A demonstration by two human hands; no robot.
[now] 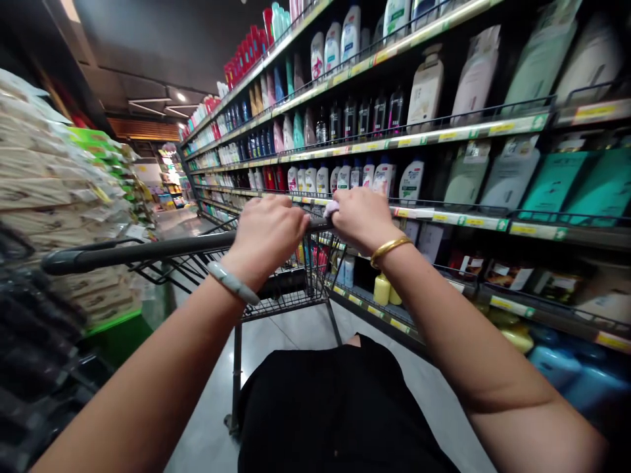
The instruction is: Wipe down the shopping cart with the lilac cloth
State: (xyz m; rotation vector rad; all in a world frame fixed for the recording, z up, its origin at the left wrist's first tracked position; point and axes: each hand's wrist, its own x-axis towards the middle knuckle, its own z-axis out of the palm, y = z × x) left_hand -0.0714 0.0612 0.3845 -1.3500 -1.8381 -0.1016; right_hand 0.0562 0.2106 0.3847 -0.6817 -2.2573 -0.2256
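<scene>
Both hands rest on the dark handlebar of a metal shopping cart (187,244) in a store aisle. My left hand (271,226), with a pale bangle (233,282) at the wrist, is wrapped round the middle of the bar. Close beside it, my right hand (362,218) grips the bar's right end, and a gold bracelet (390,249) circles that wrist. Something small and light purple (332,208) shows at the right hand's fingers; I cannot make out what it is. The cart's wire basket is partly hidden behind my hands and forearms.
Shelves (424,141) full of shampoo and lotion bottles run along the right side, close to the cart. On the left stand stacked packages (44,177) and a green display (116,335). Grey floor (290,332) shows beneath the cart, and the aisle runs on ahead at the left.
</scene>
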